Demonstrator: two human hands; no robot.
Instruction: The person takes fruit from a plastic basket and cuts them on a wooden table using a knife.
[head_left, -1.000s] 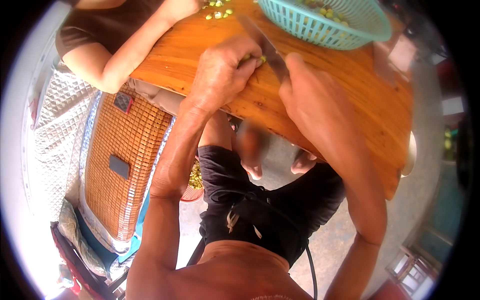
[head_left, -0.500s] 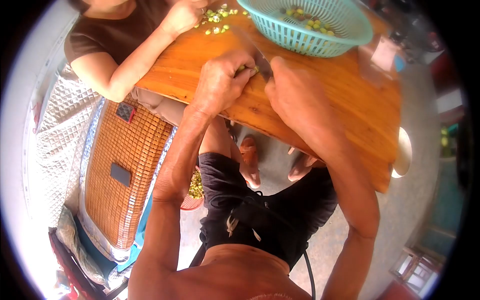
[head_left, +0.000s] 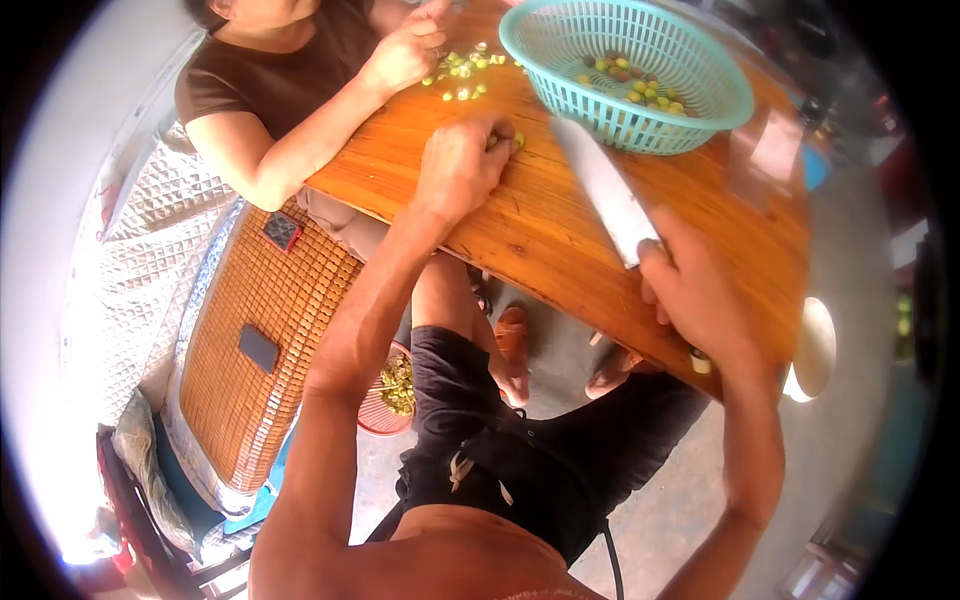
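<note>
My left hand [head_left: 463, 165] rests on the wooden table [head_left: 560, 215], its fingers closed around a small green fruit [head_left: 517, 142] that peeks out at the fingertips. To the right, my right hand [head_left: 695, 285] grips a kitchen knife [head_left: 605, 190] with a broad, shiny blade. The blade points up and left toward the basket, apart from the fruit and my left hand. Most of the knife handle is hidden in my palm; its end [head_left: 700, 360] shows below. Cut green fruit pieces [head_left: 465, 65] lie scattered beyond my left hand.
A turquoise plastic basket [head_left: 570, 100] holding several small green and brownish fruits stands at the table's far side. At the left sits another person [head_left: 275, 130], hands raised over the table. A red basket [head_left: 378, 425] with green pieces is on the floor beside my leg.
My right hand has drawn the knife away from the fruit, moving right and toward my body. My left hand keeps its hold on the fruit. The view has shifted slightly.
</note>
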